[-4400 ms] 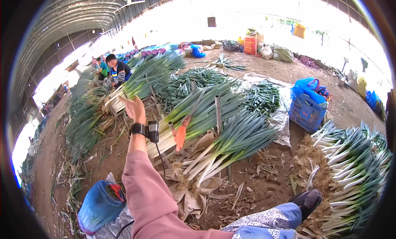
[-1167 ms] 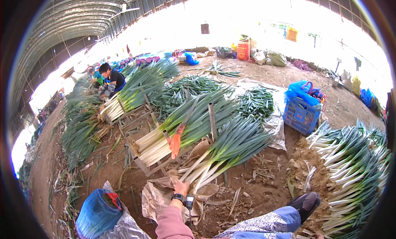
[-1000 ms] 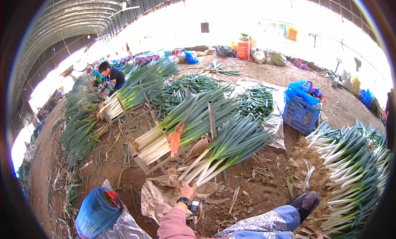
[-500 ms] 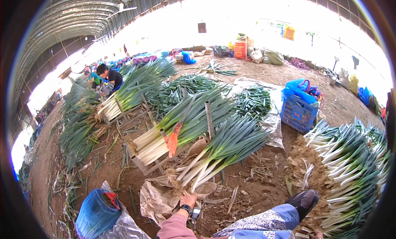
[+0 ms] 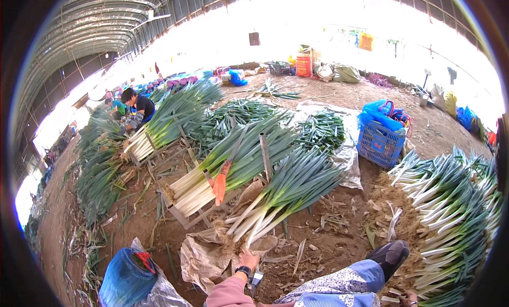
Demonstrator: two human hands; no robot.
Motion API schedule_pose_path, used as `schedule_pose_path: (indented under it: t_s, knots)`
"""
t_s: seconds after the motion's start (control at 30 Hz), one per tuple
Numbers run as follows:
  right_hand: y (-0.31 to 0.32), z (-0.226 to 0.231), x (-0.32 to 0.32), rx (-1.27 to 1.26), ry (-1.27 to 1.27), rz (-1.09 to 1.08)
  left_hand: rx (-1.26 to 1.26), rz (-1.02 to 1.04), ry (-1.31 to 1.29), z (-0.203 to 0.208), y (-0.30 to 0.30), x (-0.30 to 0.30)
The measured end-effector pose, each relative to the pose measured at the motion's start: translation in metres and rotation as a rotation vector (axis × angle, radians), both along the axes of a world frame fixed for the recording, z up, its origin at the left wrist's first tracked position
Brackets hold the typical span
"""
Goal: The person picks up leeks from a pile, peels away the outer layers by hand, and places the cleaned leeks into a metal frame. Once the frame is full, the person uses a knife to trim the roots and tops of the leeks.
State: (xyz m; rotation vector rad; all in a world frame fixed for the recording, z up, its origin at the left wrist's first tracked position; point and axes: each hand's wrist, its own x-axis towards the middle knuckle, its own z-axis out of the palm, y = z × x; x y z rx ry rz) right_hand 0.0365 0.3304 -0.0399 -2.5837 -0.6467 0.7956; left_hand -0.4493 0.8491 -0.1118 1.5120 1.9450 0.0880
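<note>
My left hand point(image 5: 248, 258), in a pink sleeve with a black wristband, lies at the root ends of a bundle of long green leeks point(image 5: 286, 193) that lies on crumpled brown paper point(image 5: 204, 256). The fingers touch the roots, but I cannot make out a grip. A small dark tool point(image 5: 256, 278) hangs by the wrist. Only a sliver of my right hand point(image 5: 407, 296) shows at the lower edge, beside a big pile of leeks point(image 5: 456, 211). My leg in patterned trousers and a dark shoe point(image 5: 389, 252) lies between the two.
A wooden rack point(image 5: 183, 214) holds more leeks with an orange strip point(image 5: 219, 184) over them. A blue crate point(image 5: 379, 144) stands to the right and a blue bag point(image 5: 124, 278) at lower left. A person point(image 5: 137, 104) crouches among leek stacks at far left. Husks litter the dirt floor.
My left arm, stretched out toward the rack 4.4 s ago, has drawn back to the roots of the near bundle. Over the last second it has barely shifted.
</note>
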Motion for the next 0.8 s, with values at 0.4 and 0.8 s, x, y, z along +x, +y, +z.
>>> schedule_pose_path:
  t_s: [0.4,0.8]
  knots:
    - [-0.006,-0.011,0.006,0.006,-0.16,0.114,-0.019,0.006,0.014,-0.002,0.0,-0.008]
    - [-0.003,-0.004,0.0,0.011,-0.138,0.095,-0.01,0.017,0.023,-0.004,-0.012,-0.007]
